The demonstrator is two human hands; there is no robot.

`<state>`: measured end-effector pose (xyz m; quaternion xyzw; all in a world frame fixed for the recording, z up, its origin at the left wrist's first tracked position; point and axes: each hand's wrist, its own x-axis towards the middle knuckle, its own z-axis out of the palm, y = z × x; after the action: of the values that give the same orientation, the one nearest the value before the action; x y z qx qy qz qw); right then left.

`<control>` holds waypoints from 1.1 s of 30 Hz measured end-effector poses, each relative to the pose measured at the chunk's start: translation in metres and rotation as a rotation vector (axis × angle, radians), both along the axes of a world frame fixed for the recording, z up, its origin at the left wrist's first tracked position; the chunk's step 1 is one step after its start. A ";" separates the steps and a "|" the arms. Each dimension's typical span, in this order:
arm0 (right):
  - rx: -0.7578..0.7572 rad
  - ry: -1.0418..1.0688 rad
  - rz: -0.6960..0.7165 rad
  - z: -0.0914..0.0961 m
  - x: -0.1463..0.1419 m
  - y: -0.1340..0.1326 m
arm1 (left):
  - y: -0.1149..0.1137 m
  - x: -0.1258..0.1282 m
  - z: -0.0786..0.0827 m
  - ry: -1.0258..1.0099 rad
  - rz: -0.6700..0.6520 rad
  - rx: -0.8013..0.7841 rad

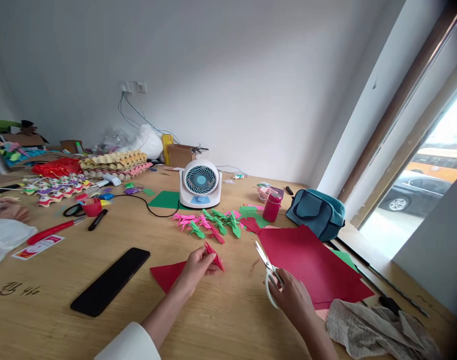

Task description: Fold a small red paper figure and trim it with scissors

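Note:
My left hand (196, 267) pinches a small folded red paper piece (214, 255) just above the wooden table (82, 250), over a red paper sheet (166, 275). My right hand (291, 299) grips white-handled scissors (268, 267), blades pointing up and left toward the folded piece. A larger stack of red paper (311, 262) lies just right of the scissors. A row of pink and green folded paper figures (209, 223) lies beyond both hands.
A black phone (111, 287) lies to the left. A small white fan (200, 184), a red bottle (272, 206) and a teal bag (316, 212) stand behind. A grey cloth (378, 332) lies at right. Egg trays (114, 162), paper crafts, a red cutter (54, 230) and another person's hand (9, 212) sit far left.

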<state>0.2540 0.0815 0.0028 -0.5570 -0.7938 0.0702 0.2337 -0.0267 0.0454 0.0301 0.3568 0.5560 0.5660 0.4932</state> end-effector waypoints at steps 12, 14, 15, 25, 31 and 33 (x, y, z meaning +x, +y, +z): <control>0.007 -0.355 -0.336 -0.017 0.048 0.027 | -0.016 0.006 -0.008 -0.045 -0.262 0.065; -0.020 -0.360 -0.358 -0.017 0.053 0.029 | -0.015 0.008 -0.008 -0.052 -0.273 0.065; -0.038 -0.362 -0.373 -0.017 0.055 0.030 | -0.015 0.008 -0.008 -0.052 -0.272 0.063; -0.077 -0.362 -0.466 -0.017 0.064 0.032 | -0.012 0.008 -0.013 -0.058 -0.174 0.081; -0.085 -0.396 -0.490 -0.012 0.064 0.029 | -0.010 0.004 -0.011 -0.080 -0.143 0.066; -0.093 -0.371 -0.511 -0.011 0.062 0.028 | -0.010 0.004 -0.010 -0.085 -0.146 0.069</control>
<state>0.3163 0.1097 -0.0078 -0.7518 -0.6533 -0.0572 0.0690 -0.0232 0.0357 0.0197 0.3886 0.4874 0.5620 0.5437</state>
